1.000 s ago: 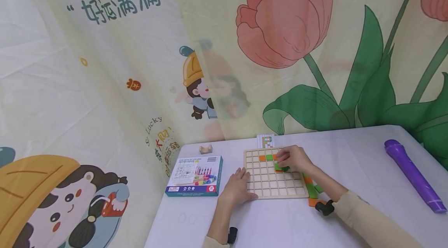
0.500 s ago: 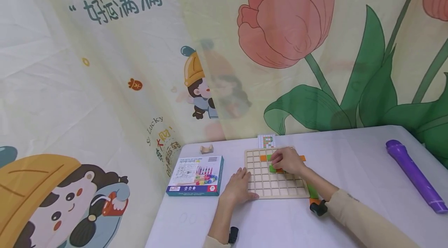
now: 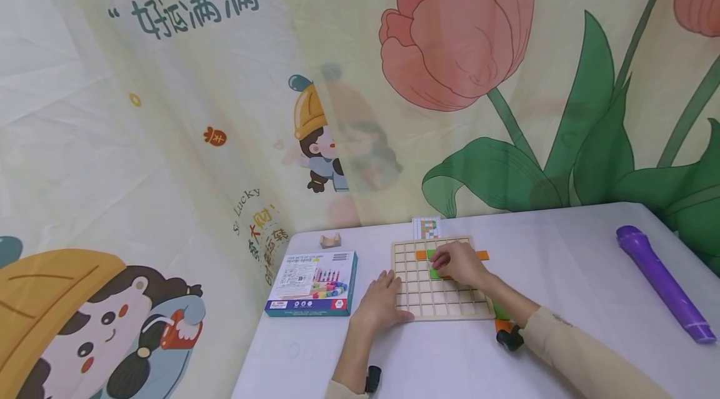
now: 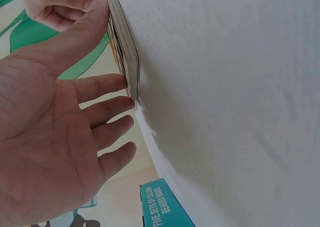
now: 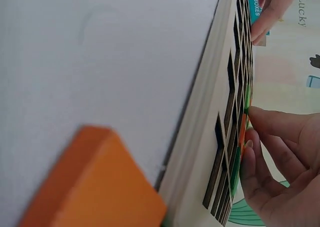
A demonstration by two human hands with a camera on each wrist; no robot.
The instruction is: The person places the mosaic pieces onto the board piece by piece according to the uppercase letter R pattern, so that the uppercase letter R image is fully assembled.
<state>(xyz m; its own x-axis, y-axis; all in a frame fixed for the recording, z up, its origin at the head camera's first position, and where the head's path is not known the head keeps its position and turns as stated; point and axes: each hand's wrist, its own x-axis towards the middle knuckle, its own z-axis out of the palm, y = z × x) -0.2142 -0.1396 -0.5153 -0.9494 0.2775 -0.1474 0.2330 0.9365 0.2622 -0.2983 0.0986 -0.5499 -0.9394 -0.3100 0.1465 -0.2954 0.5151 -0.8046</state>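
A light wooden grid board (image 3: pixel 416 308) lies on the table. My left hand (image 3: pixel 378 302) rests along its left side, fingers spread at the edge and thumb at the front corner; the left wrist view shows this hand (image 4: pixel 65 122) from the palm side. Over the middle of the board, my right hand (image 3: pixel 462 262) has bent fingers pinching at a green tile (image 3: pixel 435 274). In the right wrist view the thumb and fingertips of that hand (image 5: pixel 285 157) meet low green and orange tiles (image 5: pixel 242 129) in the grid. An orange tile (image 3: pixel 421 255) sits farther back, left of the hand.
More orange tiles (image 3: pixel 502 325) and green ones (image 3: pixel 500 310) lie by the board's right edge. A boxed set (image 3: pixel 312 283) stands left, a small wooden piece (image 3: pixel 330 240) behind it. A pattern card (image 3: pixel 426 227) is behind the board, a purple microphone (image 3: pixel 666 283) far right.
My right hand has shifted left across the board, and the green tile at its fingertips now sits farther left. An orange tile at the right back has come into sight. My left hand stays put.
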